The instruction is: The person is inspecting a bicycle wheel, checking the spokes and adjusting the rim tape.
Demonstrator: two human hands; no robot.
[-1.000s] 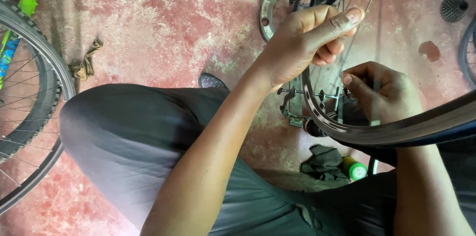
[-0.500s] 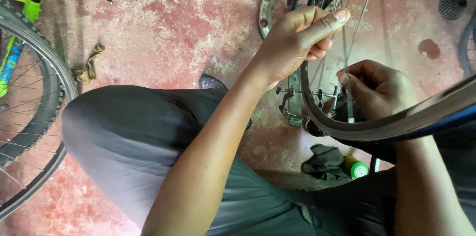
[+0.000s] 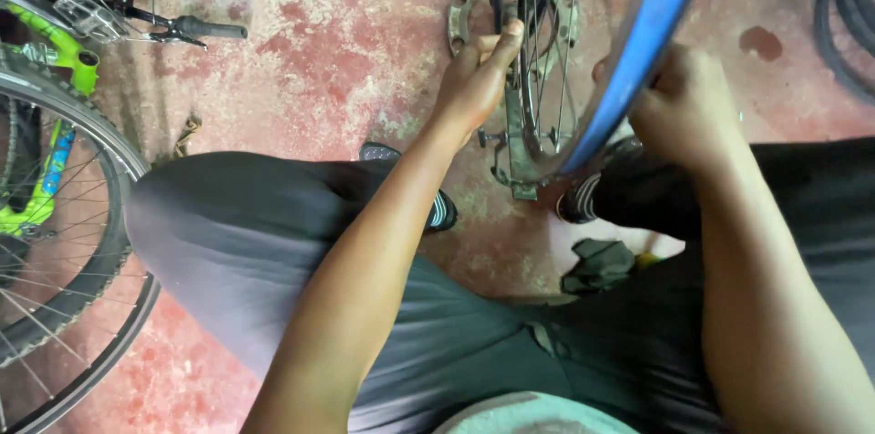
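- A seated person holds a bicycle wheel [image 3: 583,51] upright between the knees, above a red, worn concrete floor [image 3: 301,60]; the wheel stands edge-on to the camera, its plane running away from the body and its axle lying left to right between the two hands.
- The left hand [image 3: 478,78] is closed about the dark tyre edge on the left side of the wheel, thumb laid up along it, just beside the spokes [image 3: 542,42].
- The right hand [image 3: 684,110] is curled against the blue rim strip [image 3: 638,42] on the right side of the wheel; what the fingers pinch behind the rim is hidden, so I cannot tell.
- Both hands touch the wheel at much the same height, one on each side; neither is clearly nearer.
- Below the wheel, on the floor, lies a metal pedal-like part [image 3: 510,165], and beyond the wheel a round metal flange [image 3: 465,5].
- Below and right of the wheel sits a dark rag [image 3: 597,265].
- Well to the left of the wheel stands a green bicycle [image 3: 46,151] with its knobbly tyre.
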